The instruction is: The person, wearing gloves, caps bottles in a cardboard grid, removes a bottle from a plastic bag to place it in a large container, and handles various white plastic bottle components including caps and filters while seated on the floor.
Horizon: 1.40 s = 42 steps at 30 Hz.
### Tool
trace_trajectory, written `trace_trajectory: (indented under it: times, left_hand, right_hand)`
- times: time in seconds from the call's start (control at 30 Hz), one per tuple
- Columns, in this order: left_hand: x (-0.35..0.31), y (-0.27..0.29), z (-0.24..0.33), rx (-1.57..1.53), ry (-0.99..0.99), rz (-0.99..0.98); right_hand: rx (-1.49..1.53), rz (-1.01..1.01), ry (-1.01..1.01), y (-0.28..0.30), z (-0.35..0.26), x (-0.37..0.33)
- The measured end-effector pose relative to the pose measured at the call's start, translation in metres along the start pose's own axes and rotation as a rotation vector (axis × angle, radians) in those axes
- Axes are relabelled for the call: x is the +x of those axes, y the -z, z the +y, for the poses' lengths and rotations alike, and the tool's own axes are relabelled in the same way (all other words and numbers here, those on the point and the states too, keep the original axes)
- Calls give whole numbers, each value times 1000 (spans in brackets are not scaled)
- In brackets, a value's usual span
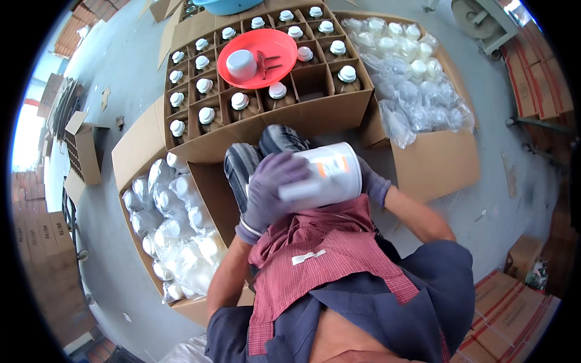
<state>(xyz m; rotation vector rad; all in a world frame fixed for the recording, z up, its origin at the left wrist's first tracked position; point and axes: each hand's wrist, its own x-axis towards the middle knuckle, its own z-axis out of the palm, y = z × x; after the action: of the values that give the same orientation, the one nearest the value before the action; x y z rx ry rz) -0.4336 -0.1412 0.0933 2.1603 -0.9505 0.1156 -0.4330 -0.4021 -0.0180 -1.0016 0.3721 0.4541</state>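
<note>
A large white cylindrical tub [339, 175] with an orange-and-white label lies on its side above my lap. At its right end is my right hand [375, 181], in a purple-grey glove, gripping from behind with the fingers mostly hidden. My left hand [275, 187], gloved alike, lies over the tub's left part; motion smears its fingers. A band circles the left wrist. Ahead stands a divided carton [266, 130] of bottles with white caps [206, 115]. A red round tray [284, 45] rests on them, carrying a white cup [241, 65] and a small dark-red tool [264, 63].
An open carton [124, 221] of plastic-wrapped white bottles [166, 199] stands at left. At right, another carton [433, 166] holds bagged white-capped items [417, 66]. Stacked boxes [508, 308] and a wheeled machine [478, 24] stand farther right. A blue basin [227, 6] sits at the far edge.
</note>
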Motion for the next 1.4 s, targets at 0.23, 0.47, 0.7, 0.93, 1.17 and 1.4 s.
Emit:
trace_trajectory:
  times: [0.23,0.47,0.7,0.93,1.17,1.4]
  left_hand:
    - [19,12,6,228,-218,20]
    - [-8,10,-11,-545,654,200]
    - [-13,33,-36,-873,734,405]
    - [-53,59,-39,-497,679,777]
    - [-129,52,-78,-579,932,790]
    - [-164,46,-117,9,819,410]
  right_hand:
    - [-208,-246,407,-32,-22,-6]
    - [-518,-306,558,-62,-54,-3]
    - [-873,-363,724,-93,-82,27]
    - [-845,-668,815,-173,-90,33]
    - [-1599,107,505,-152,-152,230]
    - [-1633,66,293,-161,-151,269]
